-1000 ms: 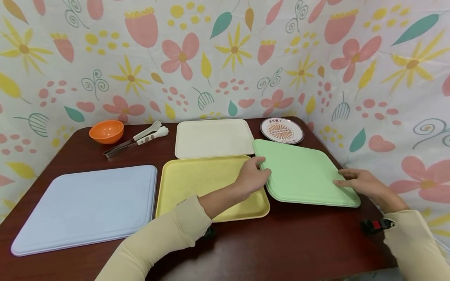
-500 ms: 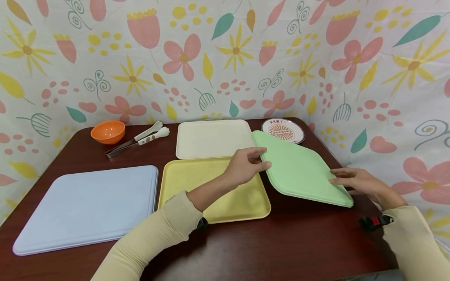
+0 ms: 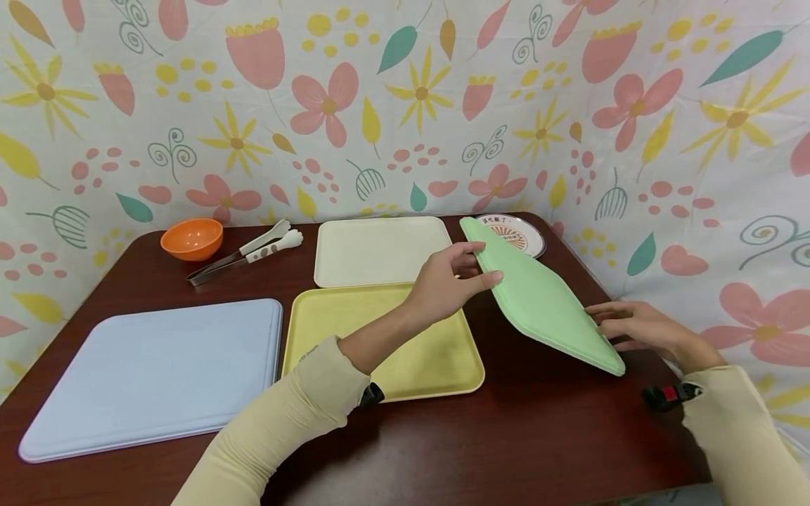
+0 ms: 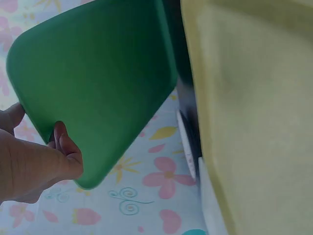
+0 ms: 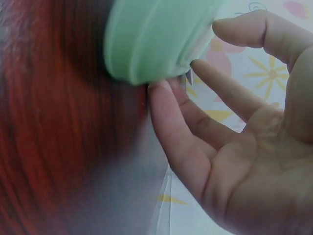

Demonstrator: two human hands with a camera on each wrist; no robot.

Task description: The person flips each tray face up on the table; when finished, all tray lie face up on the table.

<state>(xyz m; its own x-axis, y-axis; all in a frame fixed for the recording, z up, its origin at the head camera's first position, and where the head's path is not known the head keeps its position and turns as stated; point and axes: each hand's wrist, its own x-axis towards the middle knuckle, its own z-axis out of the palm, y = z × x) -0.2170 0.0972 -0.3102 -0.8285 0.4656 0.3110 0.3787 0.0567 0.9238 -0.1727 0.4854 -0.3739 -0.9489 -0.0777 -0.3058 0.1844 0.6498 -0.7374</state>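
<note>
A light green tray (image 3: 538, 292) slants over the right side of the table, its left edge raised and its underside turned upward. My left hand (image 3: 443, 281) pinches that raised edge between thumb and fingers. In the left wrist view, the darker, recessed inner face of the green tray (image 4: 102, 73) shows beyond my left hand (image 4: 34, 164). Lower down, my right hand (image 3: 645, 330) holds the right edge loosely. In the right wrist view, the fingertips of my right hand (image 5: 244, 147) meet the tray's rim from below, the thumb on its other side.
A yellow tray (image 3: 354, 344) lies at the centre, a cream tray (image 3: 380, 249) behind it and a pale blue tray (image 3: 164, 365) at left. An orange bowl (image 3: 192, 239), tongs (image 3: 253, 249) and a patterned plate (image 3: 528, 235) stand along the back. Floral cloth walls (image 3: 405, 105) border the table.
The green tray has tilted steeper, its left edge rising with my left hand while its right edge stays low. My right hand has shifted slightly left. The other things stay put.
</note>
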